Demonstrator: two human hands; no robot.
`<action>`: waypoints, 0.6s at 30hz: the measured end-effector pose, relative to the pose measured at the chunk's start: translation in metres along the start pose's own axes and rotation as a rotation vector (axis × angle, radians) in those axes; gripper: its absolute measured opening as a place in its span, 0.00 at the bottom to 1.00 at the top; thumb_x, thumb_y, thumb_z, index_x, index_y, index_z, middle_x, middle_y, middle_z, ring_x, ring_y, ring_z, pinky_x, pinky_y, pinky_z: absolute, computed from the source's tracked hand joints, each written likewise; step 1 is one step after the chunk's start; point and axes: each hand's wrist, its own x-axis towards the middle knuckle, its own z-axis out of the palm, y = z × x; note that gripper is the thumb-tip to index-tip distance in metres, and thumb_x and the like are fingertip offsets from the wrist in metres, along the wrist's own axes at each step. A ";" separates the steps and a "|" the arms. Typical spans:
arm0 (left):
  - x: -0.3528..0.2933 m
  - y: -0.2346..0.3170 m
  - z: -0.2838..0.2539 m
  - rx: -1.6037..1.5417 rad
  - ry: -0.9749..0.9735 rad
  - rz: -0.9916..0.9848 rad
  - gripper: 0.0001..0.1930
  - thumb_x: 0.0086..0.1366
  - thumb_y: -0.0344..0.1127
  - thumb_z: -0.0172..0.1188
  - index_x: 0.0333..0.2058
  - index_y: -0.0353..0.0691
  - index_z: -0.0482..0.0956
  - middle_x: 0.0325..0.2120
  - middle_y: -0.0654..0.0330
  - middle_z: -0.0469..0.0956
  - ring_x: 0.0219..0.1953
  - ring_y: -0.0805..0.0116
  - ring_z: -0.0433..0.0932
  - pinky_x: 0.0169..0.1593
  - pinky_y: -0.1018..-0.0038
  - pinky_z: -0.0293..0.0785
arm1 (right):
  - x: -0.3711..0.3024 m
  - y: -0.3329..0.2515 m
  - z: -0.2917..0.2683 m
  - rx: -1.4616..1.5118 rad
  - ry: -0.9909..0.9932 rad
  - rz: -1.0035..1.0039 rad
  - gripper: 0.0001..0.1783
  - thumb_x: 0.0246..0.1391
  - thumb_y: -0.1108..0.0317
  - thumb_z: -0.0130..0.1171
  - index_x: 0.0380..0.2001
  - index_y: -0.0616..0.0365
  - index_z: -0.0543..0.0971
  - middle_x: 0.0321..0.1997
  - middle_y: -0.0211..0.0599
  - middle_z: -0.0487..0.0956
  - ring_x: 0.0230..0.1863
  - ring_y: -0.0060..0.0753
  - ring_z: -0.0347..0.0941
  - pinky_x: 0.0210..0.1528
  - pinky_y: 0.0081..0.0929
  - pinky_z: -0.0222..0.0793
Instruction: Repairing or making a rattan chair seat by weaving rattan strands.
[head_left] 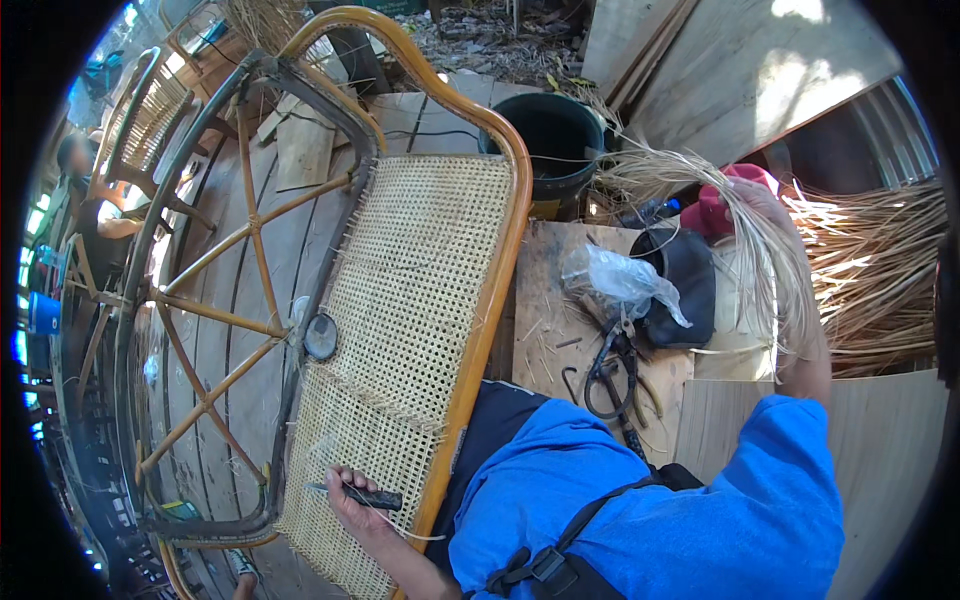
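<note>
My left hand (352, 503) is closed round a black-handled pointed tool (382, 498), whose thin tip sticks out on the left. A pale cane strand runs from that hand toward the right. Beneath it lies a woven cane panel (420, 260), set in a curved rattan frame (515, 165) that leans across my lap. Out to the right, my right hand (762, 200) grips a bundle of pale cane strands (775, 270), which drape over my wrist and forearm. The strands partly hide its fingers. Right beside that hand is a red cloth item (712, 205).
A dark bucket (545, 150) stands behind the frame. On a wooden board are a clear plastic bag (620, 280), a black pouch (685, 290) and pliers (640, 390). Loose cane (880, 270) is heaped at right. A round dark object (320, 336) rests at the panel's edge.
</note>
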 end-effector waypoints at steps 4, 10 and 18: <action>0.006 -0.005 0.000 0.037 0.010 -0.015 0.11 0.62 0.42 0.57 0.35 0.42 0.70 0.21 0.69 0.65 0.20 0.80 0.65 0.20 0.82 0.66 | 0.018 0.018 -0.032 -0.960 0.091 -0.330 0.14 0.55 0.70 0.51 0.45 0.59 0.72 0.39 0.38 0.78 0.38 0.34 0.76 0.41 0.31 0.72; -0.003 0.000 0.020 0.134 -0.030 -0.002 0.12 0.63 0.40 0.56 0.39 0.40 0.70 0.21 0.69 0.65 0.20 0.80 0.66 0.20 0.83 0.67 | 0.008 0.086 -0.038 -1.943 -0.004 0.393 0.24 0.55 0.64 0.47 0.56 0.54 0.63 0.51 0.50 0.70 0.52 0.52 0.67 0.53 0.42 0.65; -0.016 -0.003 0.037 0.251 -0.130 -0.058 0.09 0.62 0.37 0.56 0.36 0.39 0.70 0.20 0.67 0.64 0.19 0.77 0.66 0.19 0.81 0.67 | -0.024 0.081 0.059 -1.316 0.285 -0.816 0.16 0.44 0.78 0.48 0.40 0.60 0.73 0.40 0.45 0.75 0.47 0.46 0.68 0.52 0.38 0.63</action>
